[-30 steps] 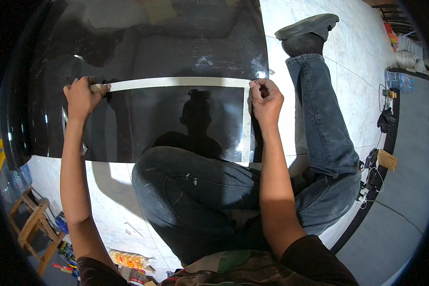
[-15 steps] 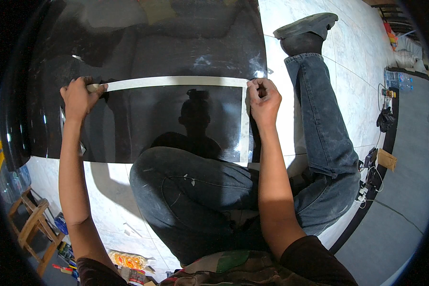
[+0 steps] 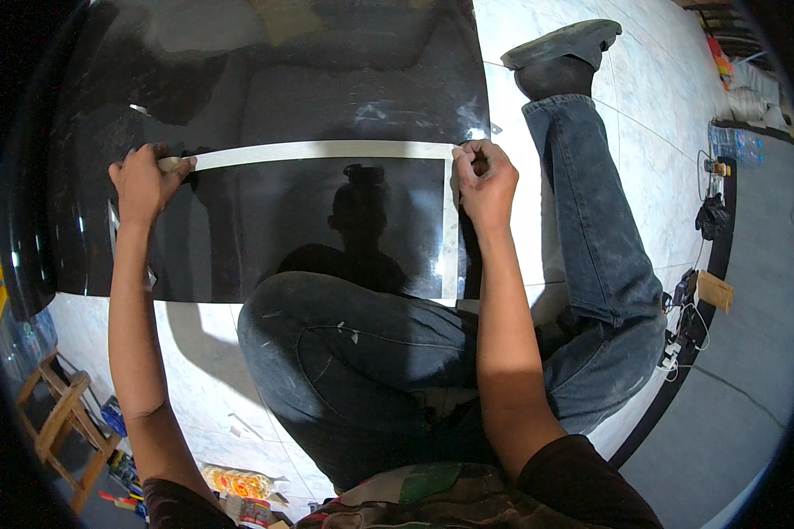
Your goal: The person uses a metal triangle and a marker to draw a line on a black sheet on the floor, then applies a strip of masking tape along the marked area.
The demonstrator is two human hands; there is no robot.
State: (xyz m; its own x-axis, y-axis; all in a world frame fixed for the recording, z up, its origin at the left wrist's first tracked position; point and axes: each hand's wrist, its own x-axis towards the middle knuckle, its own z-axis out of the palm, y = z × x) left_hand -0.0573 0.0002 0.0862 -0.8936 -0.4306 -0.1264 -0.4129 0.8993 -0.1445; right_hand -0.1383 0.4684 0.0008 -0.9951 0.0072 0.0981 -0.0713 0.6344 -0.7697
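Observation:
A white strip of masking tape point(image 3: 326, 150) stretches across a glossy black panel point(image 3: 265, 79), bowing slightly upward in the picture. At its left end, my left hand point(image 3: 144, 183) is closed on the tape, around what looks like a small pale roll partly hidden by the fingers. My right hand point(image 3: 489, 183) pinches the tape's other end near the panel's right edge. Just below that hand, a second white strip point(image 3: 451, 238) runs down the panel toward my knee, meeting the first strip at a corner. Dark reflections show in the panel's surface.
My bent legs in jeans point(image 3: 353, 353) lie close to the panel's near edge. White floor tiles point(image 3: 653, 150) surround it. A wooden stool point(image 3: 62, 423) stands at lower left; cables and plugs point(image 3: 679, 326) lie along the right, with plastic bottles point(image 3: 739, 145) farther back.

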